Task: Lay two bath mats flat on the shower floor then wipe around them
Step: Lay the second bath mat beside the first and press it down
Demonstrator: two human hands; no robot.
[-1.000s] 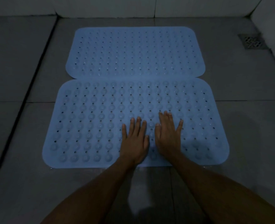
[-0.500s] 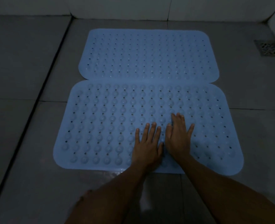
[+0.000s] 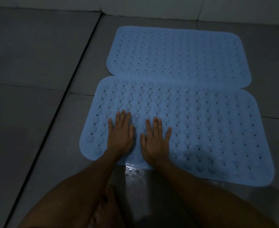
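Now both hands lie palm-down on the near mat (image 3: 201,129), in the lower middle of the frame. On the left hand (image 3: 121,135) the fingers (image 3: 123,116) are straight and held close together, with the little finger and the thumb set a bit apart, all flat against the bumpy blue surface. The right hand (image 3: 155,142) sits just beside it, not touching, its fingers likewise straight, the middle ones together and the thumb and little finger spread outward. Neither hand curls round anything; they press on the mat near its lower-left part, wrists crossing its bottom edge.

The near mat fills the centre and right of the frame, flat on the grey tiled floor (image 3: 37,112), its rounded corners visible at left and lower right. The far mat (image 3: 176,51) lies above it in the frame, also flat, and their long edges meet or slightly overlap; which one is on top cannot be told in the dim light. The far mat's upper edge sits near the pale wall (image 3: 151,5) along the top of the frame.

A dark grout line (image 3: 61,102) runs diagonally through the left half, well apart from both mats, with bare tile on either side of it. Just below the near mat's bottom edge, between the forearms, a wet patch (image 3: 132,171) glints on the floor. Bare tile also shows at the far right of the frame.
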